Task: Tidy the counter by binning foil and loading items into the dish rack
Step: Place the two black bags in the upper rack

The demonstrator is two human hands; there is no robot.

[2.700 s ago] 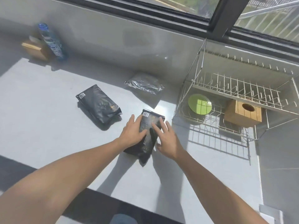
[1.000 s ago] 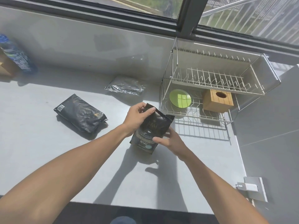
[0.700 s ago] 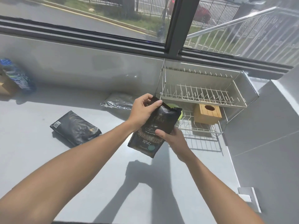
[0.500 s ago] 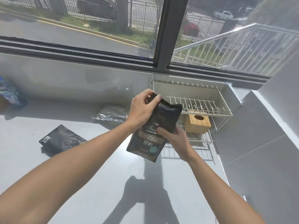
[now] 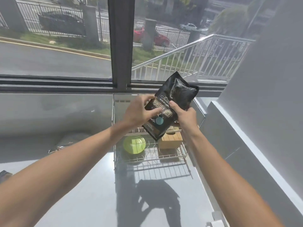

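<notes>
A black coffee bag (image 5: pixel 173 102) with a printed label hangs tilted in the air above the wire dish rack (image 5: pixel 152 159). My left hand (image 5: pixel 139 112) grips its left edge and my right hand (image 5: pixel 185 117) holds its right side from below. The rack's upper tier is mostly hidden behind the bag and my hands. On the lower tier lie a green plate (image 5: pixel 134 144) and a wooden block (image 5: pixel 170 141). A crumpled silver foil piece (image 5: pixel 65 143) lies on the grey counter (image 5: pixel 82 194) by the back wall, left of the rack.
A second black bag (image 5: pixel 4 174) just shows at the left edge of the counter. A grey side wall (image 5: pixel 262 112) rises right of the rack. A white plug (image 5: pixel 216 223) sits at the counter's front right. A window runs along the back.
Both hands lifted the black bag off the counter and carried it up and to the right, over the dish rack. The view tilted up toward the window.
</notes>
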